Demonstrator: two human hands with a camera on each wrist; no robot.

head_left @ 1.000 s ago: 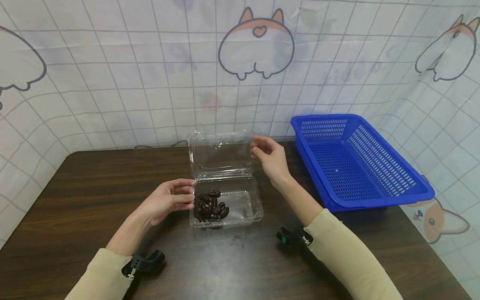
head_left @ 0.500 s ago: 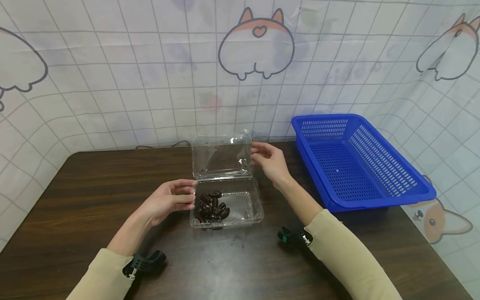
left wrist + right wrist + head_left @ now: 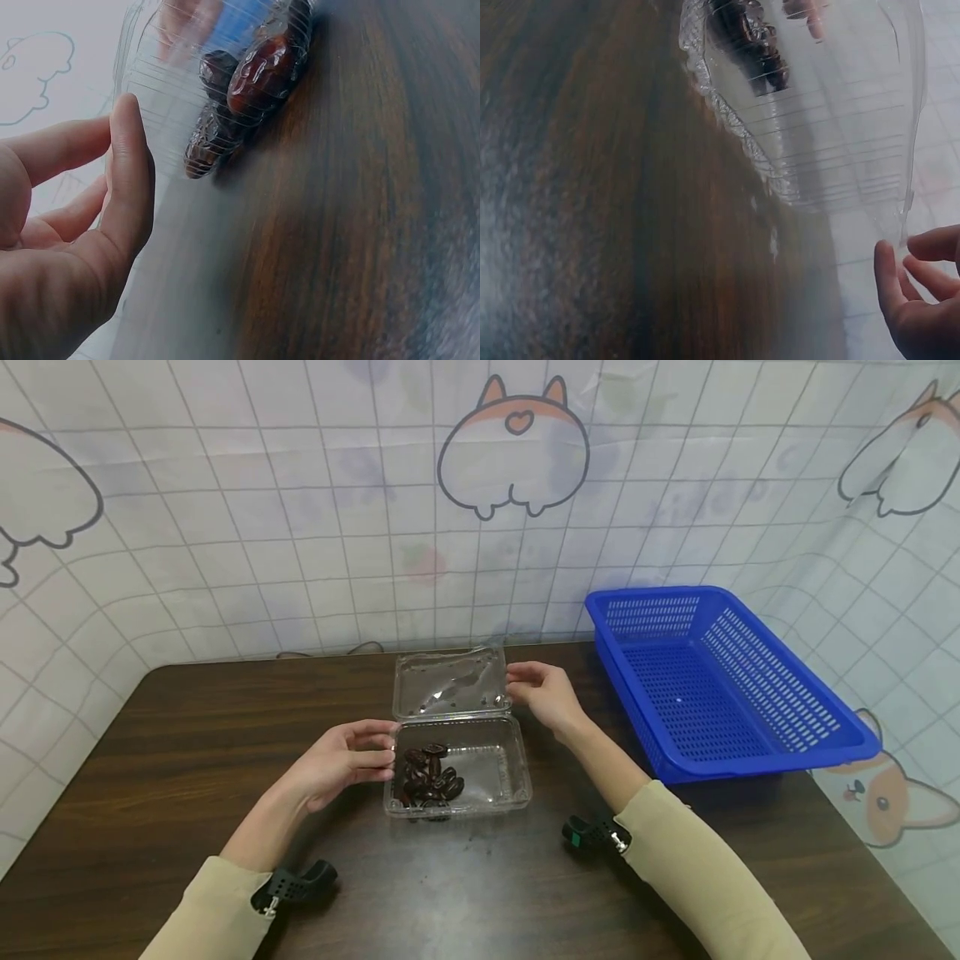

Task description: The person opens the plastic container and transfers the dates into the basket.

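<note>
A clear plastic clamshell box stands on the table with its hinged lid tilted far back toward the wall. Dark brown dates lie heaped in the left half of its base. My left hand touches the base's left side with spread, fairly straight fingers; in the left wrist view its thumb lies by the rim. At the lid's right edge my right hand pinches the plastic between thumb and fingers, also seen in the right wrist view with its fingertips at the lid's corner.
A blue plastic basket with slotted walls stands at the right of the dark wooden table. Behind the table hangs a white gridded wall cloth with cartoon prints. Dark cable loops show at the back edge.
The lid has swung backward and down from nearly upright, with my right hand moving lower along with it. My left hand has stayed at the base's left side.
</note>
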